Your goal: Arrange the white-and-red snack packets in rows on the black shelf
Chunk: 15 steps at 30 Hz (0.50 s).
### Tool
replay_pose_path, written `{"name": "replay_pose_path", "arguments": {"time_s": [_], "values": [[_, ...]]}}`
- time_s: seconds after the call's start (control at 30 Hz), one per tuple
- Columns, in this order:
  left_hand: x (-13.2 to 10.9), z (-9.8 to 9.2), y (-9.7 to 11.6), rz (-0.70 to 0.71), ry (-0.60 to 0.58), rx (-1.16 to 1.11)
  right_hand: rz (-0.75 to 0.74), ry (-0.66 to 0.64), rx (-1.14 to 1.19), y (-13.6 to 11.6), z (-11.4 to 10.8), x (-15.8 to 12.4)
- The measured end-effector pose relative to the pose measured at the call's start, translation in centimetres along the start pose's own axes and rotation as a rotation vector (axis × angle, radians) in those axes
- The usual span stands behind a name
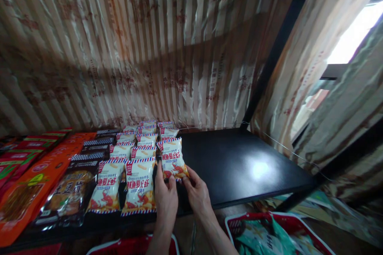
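Observation:
Between my two hands is a small white snack bag (172, 155) with striped edges, red lettering and an orange picture. My left hand (166, 194) grips its lower left side, and my right hand (196, 189) closes on its lower right corner. The bag tilts back over the black shelf (227, 159), in the third row of matching bags. Just left of it stands a like snack bag (140, 187) at the front of its row, with another snack bag (107, 187) beside that. Behind the held bag, more of the same kind (168, 132) lean in line.
Brown potato-chip packs (70, 187), orange packs (32, 191) and red-green packs (22, 155) fill the shelf's left. Below are a red basket (230, 223) with teal bags (263, 239) and another red basket (119, 247). A black post (273, 61) rises at right, before striped sheeting (167, 55).

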State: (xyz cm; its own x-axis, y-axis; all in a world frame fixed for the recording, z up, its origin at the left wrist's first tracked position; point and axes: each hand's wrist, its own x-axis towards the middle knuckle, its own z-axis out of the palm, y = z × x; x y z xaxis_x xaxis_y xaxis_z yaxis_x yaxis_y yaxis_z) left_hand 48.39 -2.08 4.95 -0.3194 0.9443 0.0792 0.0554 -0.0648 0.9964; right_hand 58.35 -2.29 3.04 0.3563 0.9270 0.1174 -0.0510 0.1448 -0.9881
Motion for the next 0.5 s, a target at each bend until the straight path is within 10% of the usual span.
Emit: {"name": "replay_pose_path", "arguments": {"time_s": [0.5], "values": [[1.2,1.1,-2.0,0.071,-0.07,-0.007,-0.084,-0.036,-0.263,0.1,0.2,2.3]]}}
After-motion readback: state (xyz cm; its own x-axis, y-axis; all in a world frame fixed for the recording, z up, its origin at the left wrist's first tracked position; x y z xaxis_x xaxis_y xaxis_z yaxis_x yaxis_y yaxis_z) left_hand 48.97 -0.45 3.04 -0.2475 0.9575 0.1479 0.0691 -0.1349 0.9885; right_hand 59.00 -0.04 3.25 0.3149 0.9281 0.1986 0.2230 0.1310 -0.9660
